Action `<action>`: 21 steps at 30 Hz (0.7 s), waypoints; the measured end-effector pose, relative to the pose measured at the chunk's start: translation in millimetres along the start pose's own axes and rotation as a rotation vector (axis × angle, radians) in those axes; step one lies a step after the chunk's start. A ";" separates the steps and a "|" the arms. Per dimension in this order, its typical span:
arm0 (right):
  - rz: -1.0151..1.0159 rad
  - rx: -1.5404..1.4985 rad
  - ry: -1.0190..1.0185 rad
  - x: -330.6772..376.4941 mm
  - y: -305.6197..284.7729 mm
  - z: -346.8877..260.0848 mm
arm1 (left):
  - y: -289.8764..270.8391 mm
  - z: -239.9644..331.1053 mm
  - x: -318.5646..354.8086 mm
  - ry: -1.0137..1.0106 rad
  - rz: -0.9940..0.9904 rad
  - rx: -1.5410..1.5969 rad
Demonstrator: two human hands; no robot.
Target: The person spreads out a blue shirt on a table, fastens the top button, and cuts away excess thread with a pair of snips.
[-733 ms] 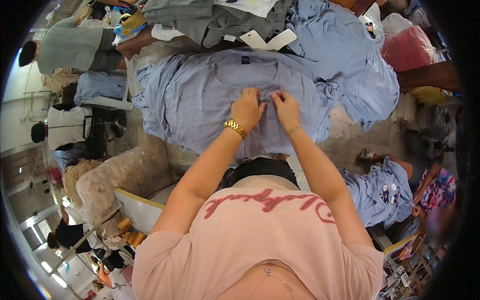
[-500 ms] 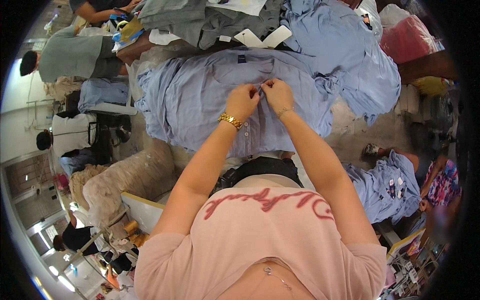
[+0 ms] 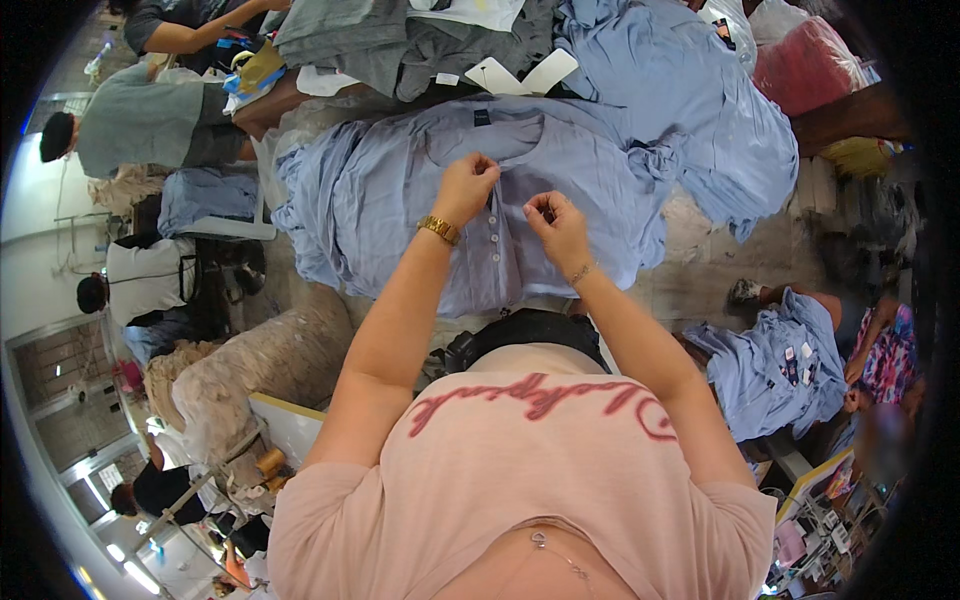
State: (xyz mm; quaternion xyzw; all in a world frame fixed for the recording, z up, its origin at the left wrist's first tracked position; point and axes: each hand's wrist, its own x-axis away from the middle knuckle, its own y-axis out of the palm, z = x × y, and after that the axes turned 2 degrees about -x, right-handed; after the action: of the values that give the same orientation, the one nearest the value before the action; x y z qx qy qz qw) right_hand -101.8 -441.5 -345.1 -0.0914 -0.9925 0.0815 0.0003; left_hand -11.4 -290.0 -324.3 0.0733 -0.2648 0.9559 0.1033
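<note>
A light blue button-front shirt [image 3: 590, 170] lies spread in front of me, its round neckline away from me and a dark neck label [image 3: 482, 118] inside it. Near the top of the placket, my left hand [image 3: 470, 188] pinches the shirt's front edge. My right hand [image 3: 558, 222] is just right of the placket, fingers loosely curled and a gap showing between them and the thumb; nothing can be made out in it. Pale buttons [image 3: 494, 237] run down the placket between and below my hands. More blue garment layers [image 3: 310, 200] bulge out on the left, under the shirt.
Grey folded garments [image 3: 340, 40] and white card pieces [image 3: 522, 74] lie beyond the shirt. A heap of blue garments [image 3: 680, 90] is at far right, beside a red plastic-wrapped bundle [image 3: 810, 65]. A person in patterned clothing [image 3: 888, 350] handles blue garments at right; other people stand at left.
My right hand has come away from the top of the placket, moving nearer and slightly right. The left hand has shifted a little left, still pinching the shirt edge.
</note>
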 end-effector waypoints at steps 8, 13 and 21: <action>-0.078 -0.218 0.130 38.3 -5.4 -10.8 | -11.1 7.9 23.7 0.238 -0.127 -0.160; -0.107 -0.232 0.077 54.6 -12.5 -24.5 | -10.5 -1.0 30.7 0.242 -0.186 -0.180; -0.180 -0.243 0.073 66.1 -13.0 -36.4 | -18.1 5.6 48.5 0.204 -0.258 -0.134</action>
State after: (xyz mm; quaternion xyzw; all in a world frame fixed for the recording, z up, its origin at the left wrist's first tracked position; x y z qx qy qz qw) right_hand -168.6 -436.2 -308.0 -0.0043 -0.9985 -0.0431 0.0326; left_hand -53.5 -270.1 -301.3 0.0024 -0.3046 0.9174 0.2563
